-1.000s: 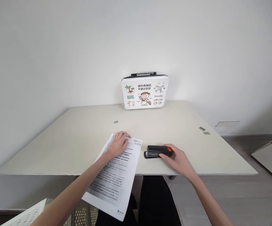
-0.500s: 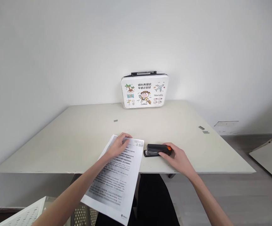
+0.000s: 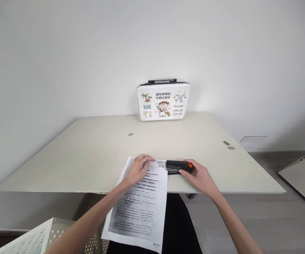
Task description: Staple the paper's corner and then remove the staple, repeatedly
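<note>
My left hand (image 3: pixel 141 168) lies over the top of a printed paper (image 3: pixel 139 211), with its fingers bent and holding it near the upper edge. Whether this is one sheet or a thin stack I cannot tell. The paper's lower part hangs past the table's front edge, over my lap. My right hand (image 3: pixel 201 176) grips the back end of a black stapler (image 3: pixel 177 166) with an orange part, thumb low on its near side. The stapler rests on the table, and the paper's top right corner sits in its mouth.
A white case (image 3: pixel 164 102) with cartoon prints leans on the wall at the back of the white table (image 3: pixel 62 158). Small strips of staples (image 3: pixel 130 134) lie left of centre and near the right edge. A white perforated basket (image 3: pixel 36 236) stands below at the left.
My left hand has slid the paper to the right, so its corner now enters the stapler's mouth. My right hand and the stapler have hardly moved.
</note>
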{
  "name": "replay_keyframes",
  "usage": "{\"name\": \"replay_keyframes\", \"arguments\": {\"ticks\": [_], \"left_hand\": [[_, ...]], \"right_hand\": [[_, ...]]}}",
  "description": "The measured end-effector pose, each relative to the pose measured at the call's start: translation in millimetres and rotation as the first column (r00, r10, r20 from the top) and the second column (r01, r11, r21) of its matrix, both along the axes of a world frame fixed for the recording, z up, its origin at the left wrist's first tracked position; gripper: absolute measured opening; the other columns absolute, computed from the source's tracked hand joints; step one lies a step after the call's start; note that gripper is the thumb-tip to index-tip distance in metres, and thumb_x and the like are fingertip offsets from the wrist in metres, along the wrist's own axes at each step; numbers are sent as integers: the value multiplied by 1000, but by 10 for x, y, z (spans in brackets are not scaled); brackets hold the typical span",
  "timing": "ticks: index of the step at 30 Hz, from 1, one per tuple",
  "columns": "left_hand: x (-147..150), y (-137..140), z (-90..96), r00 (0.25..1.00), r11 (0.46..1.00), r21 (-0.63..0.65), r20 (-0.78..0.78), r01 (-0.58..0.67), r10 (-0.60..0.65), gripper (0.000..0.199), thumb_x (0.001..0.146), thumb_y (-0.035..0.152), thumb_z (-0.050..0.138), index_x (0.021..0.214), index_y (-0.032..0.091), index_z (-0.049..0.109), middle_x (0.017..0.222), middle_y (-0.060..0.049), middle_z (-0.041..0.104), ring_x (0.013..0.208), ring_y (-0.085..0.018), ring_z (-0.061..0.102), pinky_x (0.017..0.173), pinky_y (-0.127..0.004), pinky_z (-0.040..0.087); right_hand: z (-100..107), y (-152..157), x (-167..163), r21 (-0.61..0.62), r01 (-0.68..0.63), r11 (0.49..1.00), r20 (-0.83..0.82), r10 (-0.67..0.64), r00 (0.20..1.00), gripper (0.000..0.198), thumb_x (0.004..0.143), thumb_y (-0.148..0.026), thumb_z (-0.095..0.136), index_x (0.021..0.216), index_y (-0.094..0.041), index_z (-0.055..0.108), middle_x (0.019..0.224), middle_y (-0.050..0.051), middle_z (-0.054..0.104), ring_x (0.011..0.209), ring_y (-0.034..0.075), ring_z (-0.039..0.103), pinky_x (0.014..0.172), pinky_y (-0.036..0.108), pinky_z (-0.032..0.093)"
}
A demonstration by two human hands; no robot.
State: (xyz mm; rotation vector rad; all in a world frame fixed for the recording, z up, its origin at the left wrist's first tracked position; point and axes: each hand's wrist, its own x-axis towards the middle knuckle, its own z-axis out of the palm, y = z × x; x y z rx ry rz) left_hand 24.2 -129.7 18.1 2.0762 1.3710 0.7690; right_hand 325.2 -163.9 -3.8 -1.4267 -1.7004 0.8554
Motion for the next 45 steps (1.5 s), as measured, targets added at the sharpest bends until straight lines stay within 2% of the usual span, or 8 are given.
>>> {"name": "replay_keyframes", "arguments": {"ticks": [8,12,15,19,23,29,37,45], "left_hand": [[234,-139,-129,994,992,56,26,-109,108,40,97,12,40,109,29,75,124,-3,67,123,-24,59,116,-50,40],[319,-222,-106,977,990,52,177,-127,116,38,98,14,40,112,28,72,125,-4,67,125,-24,59,110,-45,47],[313,-291,-52,975,991,72,203,-109,92,31,99,16,42,107,27,71,118,-5,69,119,-25,61,105,-45,49],[287,-345,-8,992,996,89,121,-30,19,27,98,16,46,97,27,70,108,-3,71,112,-24,63,106,-47,47],[311,-347,-37,999,991,126,25,42,-46,22,99,21,51,99,30,72,112,-1,73,115,-24,63,110,-48,44],[352,-339,-118,997,981,193,-70,30,-17,20,97,37,63,115,33,72,136,-4,66,130,-29,56,120,-55,32],[373,-322,-211,980,976,219,-196,12,32,36,95,50,66,127,33,68,146,-5,60,140,-31,48,127,-60,17],[397,-341,-266,969,968,251,-239,1,61,40,100,54,58,132,33,66,153,-6,55,146,-30,42,126,-60,20]], "right_hand": [[-45,13,-9,33,11,999,22,-12,1000,41,89,-61,64,112,-26,66,115,6,74,104,27,68,93,41,54],[-54,18,-13,33,18,999,30,-19,999,42,89,-61,64,112,-26,65,116,7,74,105,28,67,95,42,54],[-62,21,-12,31,16,999,29,-17,999,43,89,-61,64,113,-26,65,117,8,74,106,29,66,96,43,53],[-66,15,-9,37,21,999,37,-22,999,42,89,-60,65,112,-26,65,115,7,74,104,28,67,94,41,53],[-61,7,-10,38,21,999,37,-23,999,44,89,-62,65,113,-25,65,116,8,74,105,29,66,96,43,53],[-63,9,-11,28,14,1000,33,-15,999,45,89,-63,64,115,-26,65,120,8,73,109,29,66,97,44,53],[-88,4,-6,51,29,998,50,-31,998,44,89,-61,66,114,-26,66,117,7,74,106,28,68,95,41,53],[28,14,-5,4,6,1000,26,-6,1000,46,96,-64,53,119,-26,66,126,8,71,111,27,66,99,41,52]]}}
